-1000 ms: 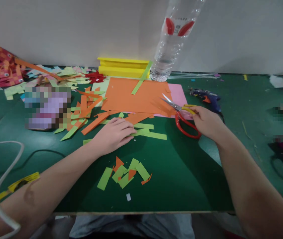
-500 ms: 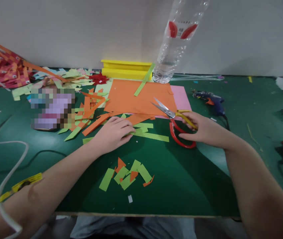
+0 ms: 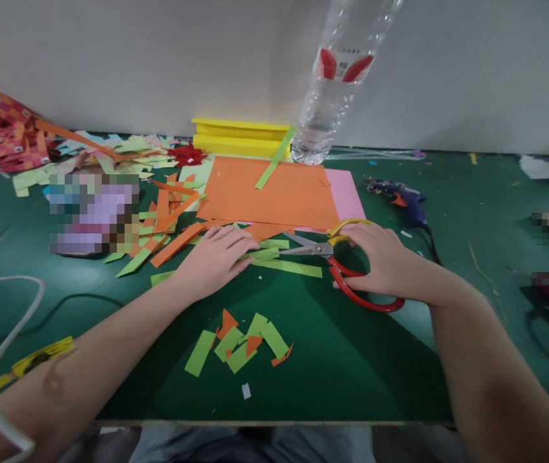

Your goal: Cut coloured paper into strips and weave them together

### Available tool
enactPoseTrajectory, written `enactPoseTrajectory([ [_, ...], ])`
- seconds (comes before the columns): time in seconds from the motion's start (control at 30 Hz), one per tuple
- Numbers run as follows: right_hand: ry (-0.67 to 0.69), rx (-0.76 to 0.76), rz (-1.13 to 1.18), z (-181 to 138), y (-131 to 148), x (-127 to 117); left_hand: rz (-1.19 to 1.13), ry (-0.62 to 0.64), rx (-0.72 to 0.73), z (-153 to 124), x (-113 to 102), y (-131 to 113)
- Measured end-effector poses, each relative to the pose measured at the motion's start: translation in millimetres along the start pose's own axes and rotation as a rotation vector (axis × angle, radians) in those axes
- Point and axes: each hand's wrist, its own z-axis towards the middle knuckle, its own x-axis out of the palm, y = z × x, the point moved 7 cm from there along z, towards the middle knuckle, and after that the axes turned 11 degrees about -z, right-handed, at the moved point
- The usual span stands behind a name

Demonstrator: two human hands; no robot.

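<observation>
My right hand (image 3: 383, 260) is wrapped round the scissors (image 3: 323, 249), which have one yellow and one red handle. Their blades are parted and point left, by the end of a light green paper strip (image 3: 263, 254). That strip is pinched between the thumb and fingers of my left hand (image 3: 219, 258), low over the table. Another green strip (image 3: 300, 267) lies just below the blades. Orange paper sheets (image 3: 269, 193) are behind both hands. In front of them, small green and orange cut pieces (image 3: 242, 347) are scattered on the green table (image 3: 351, 373).
Loose orange and green strips (image 3: 170, 212) are heaped on the left beside a blurred-out phone-like object (image 3: 95, 218). A tilted-looking clear bottle (image 3: 329, 96) stands behind, near a yellow folded piece (image 3: 240, 138). At right lies a blue glue gun (image 3: 404, 202). A white cable (image 3: 27, 302) crosses my left forearm.
The scissors have swung down and left, so the blades now point at the green strip and their handles are wider apart. My left hand has stayed nearly in place; the view shifted slightly.
</observation>
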Motion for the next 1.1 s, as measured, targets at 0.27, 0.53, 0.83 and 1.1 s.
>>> enactPoseTrajectory([
  [0.27, 0.035, -0.057, 0.009, -0.9, 4.0, 5.2, 0.007, 0.038, -0.003, 1.6, 7.1, 0.4],
  [0.53, 0.067, -0.063, 0.084, 0.4, 14.2, -0.6, -0.086, 0.061, 0.013, 3.8, 6.9, -0.6],
  [0.83, 0.035, -0.075, 0.097, 4.1, 16.2, -8.1, -0.118, 0.158, 0.009, 4.4, 10.2, -1.2],
  [1.1, 0.049, -0.089, 0.144, 1.3, 6.2, -8.2, -0.115, 0.206, -0.035, 4.4, 12.7, 0.5],
])
